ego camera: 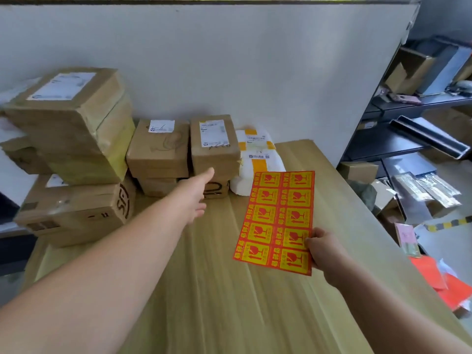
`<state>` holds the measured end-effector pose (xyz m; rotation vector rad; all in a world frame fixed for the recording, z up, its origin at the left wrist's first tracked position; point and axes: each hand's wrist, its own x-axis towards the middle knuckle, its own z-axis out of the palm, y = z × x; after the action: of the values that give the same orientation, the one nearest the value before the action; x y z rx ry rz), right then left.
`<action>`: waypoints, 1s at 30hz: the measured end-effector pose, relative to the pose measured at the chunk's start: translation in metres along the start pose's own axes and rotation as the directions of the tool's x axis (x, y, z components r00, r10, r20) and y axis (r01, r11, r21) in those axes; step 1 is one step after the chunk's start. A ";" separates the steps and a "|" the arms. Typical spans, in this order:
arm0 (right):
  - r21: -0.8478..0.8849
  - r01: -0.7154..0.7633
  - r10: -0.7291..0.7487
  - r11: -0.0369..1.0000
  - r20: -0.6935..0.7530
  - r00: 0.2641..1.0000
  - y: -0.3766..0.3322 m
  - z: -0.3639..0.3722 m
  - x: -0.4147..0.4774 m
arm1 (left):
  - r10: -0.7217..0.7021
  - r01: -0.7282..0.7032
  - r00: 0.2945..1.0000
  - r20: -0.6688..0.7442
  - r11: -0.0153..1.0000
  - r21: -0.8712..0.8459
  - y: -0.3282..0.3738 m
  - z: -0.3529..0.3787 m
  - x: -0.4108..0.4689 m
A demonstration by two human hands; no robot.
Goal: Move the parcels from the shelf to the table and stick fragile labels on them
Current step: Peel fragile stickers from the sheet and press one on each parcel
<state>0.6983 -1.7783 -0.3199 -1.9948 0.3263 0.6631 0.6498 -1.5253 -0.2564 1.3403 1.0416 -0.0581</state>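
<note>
Several brown cardboard parcels stand at the back of the wooden table (217, 290): a tall stack (74, 129) at the left, a low box (76, 208) under it, and two smaller boxes (159, 146) (214, 141) in the middle. A white padded parcel (258, 159) lies to their right. My left hand (196, 195) reaches forward, fingers apart, its tip just short of the right small box, holding nothing. My right hand (324, 247) pinches the lower right edge of a red and yellow sheet of fragile labels (277, 221) held above the table.
A white wall panel (229, 60) rises behind the parcels. Dark metal shelves (408, 129) with boxes and packets stand to the right. Loose packaging, red envelopes (439, 279) and a yellow-black floor strip (449, 223) lie beside the table's right edge.
</note>
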 end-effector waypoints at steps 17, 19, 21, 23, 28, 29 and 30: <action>-0.093 -0.064 0.066 0.994 0.025 0.997 0.028 -0.020 0.095 | -0.226 0.138 0.972 -0.061 0.764 -0.630 0.038 0.069 0.104; -0.098 -0.065 0.069 0.993 0.038 0.997 0.030 -0.021 0.099 | -0.220 0.125 0.973 -0.066 0.746 -0.654 0.038 0.072 0.108; -0.095 -0.060 0.065 0.994 0.051 0.997 0.033 -0.022 0.103 | -0.212 0.104 0.974 -0.079 0.731 -0.675 0.038 0.075 0.111; -0.090 -0.062 0.068 0.994 0.058 0.996 0.034 -0.024 0.106 | -0.204 0.074 0.974 -0.103 0.710 -0.700 0.038 0.079 0.113; -0.136 -0.099 0.106 0.986 0.049 0.993 0.045 -0.031 0.111 | -0.192 0.023 0.971 -0.144 0.670 -0.742 0.035 0.083 0.109; -0.152 -0.110 0.118 0.982 0.045 0.992 0.048 -0.032 0.111 | -0.185 0.015 0.972 -0.147 0.668 -0.744 0.033 0.082 0.108; -0.170 -0.118 0.127 0.978 0.043 0.991 0.050 -0.033 0.110 | -0.179 0.010 0.973 -0.147 0.666 -0.746 0.032 0.082 0.106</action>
<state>0.7744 -1.8269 -0.4067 -2.1242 0.3745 0.8448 0.7765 -1.5281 -0.3104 0.5346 1.1362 0.4099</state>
